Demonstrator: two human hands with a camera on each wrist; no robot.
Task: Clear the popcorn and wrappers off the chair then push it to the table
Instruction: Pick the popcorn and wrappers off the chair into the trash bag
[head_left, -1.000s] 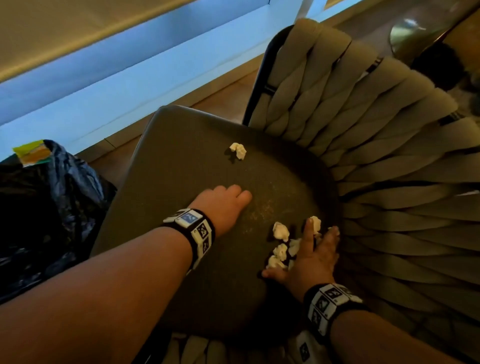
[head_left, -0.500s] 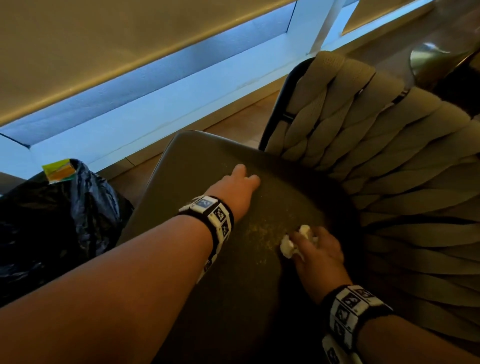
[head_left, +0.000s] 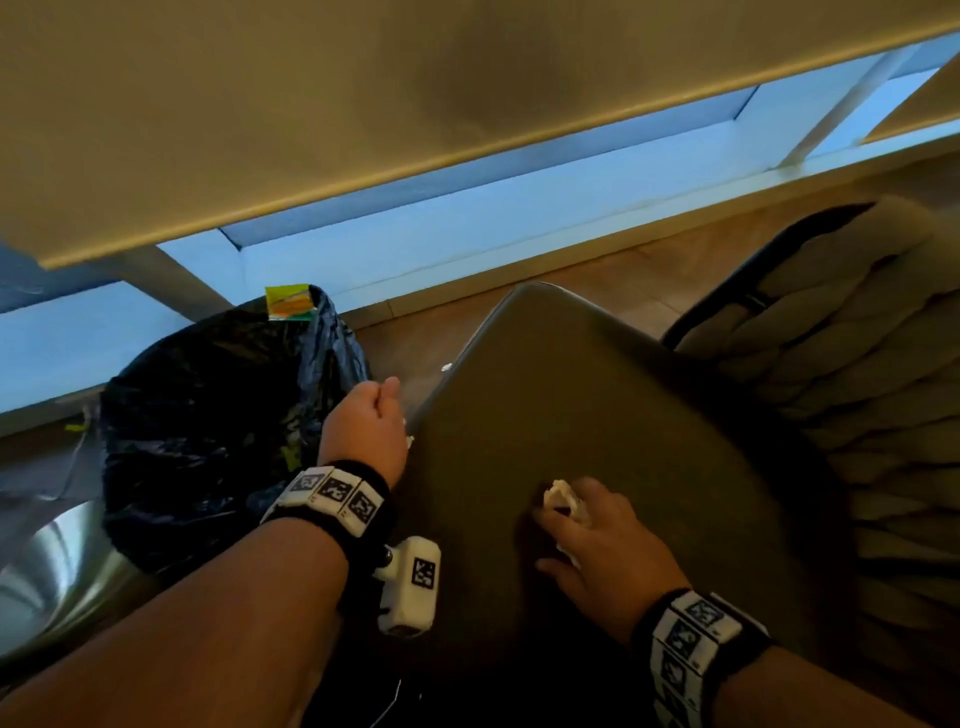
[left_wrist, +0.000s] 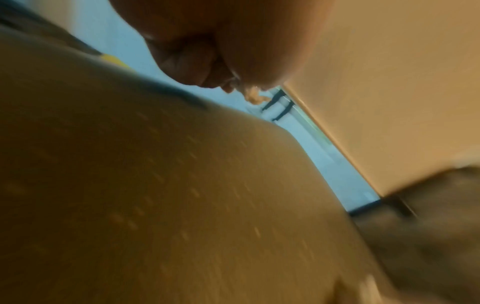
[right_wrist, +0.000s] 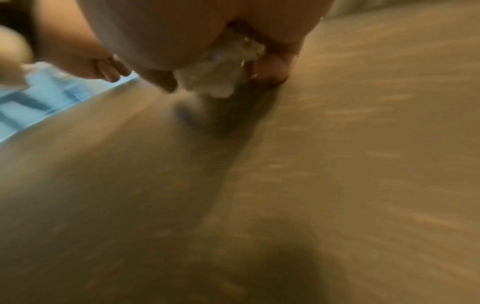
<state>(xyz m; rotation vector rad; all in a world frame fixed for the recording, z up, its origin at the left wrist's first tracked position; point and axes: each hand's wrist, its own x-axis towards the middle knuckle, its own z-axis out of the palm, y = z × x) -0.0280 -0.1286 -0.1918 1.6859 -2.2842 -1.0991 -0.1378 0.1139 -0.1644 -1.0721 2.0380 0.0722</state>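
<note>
Olive-green seat cushion of the chair fills the middle of the head view, w/ its woven strap backrest at right. The right hand is low over the seat, near the front part, fingers curled around a clump of white popcorn; in the right wrist view the popcorn sits between the thumb and the curled fingers, so this hand grips it. Picture is blurred there, so exact no. of pieces I cannot tell.

The left hand is at the left edge of the seat, between the cushion and the black trash bag. Its fingers are curled in, approx. a loose fist. In the left wrist view a small pale piece, prob. popcorn, shows at the fingertips, so the hand seems to pinch a bit of it; blur makes this not fully sure.

Trash bag stands on the wood floor just beside the chair, mouth open, w/ a yellow-green wrapper at its far rim. A shiny metal bin is at bottom left, touching the bag. Both wrists wear black bands w/ marker tags. Small crumbs lie on the seat fabric in the wrist views.
</note>
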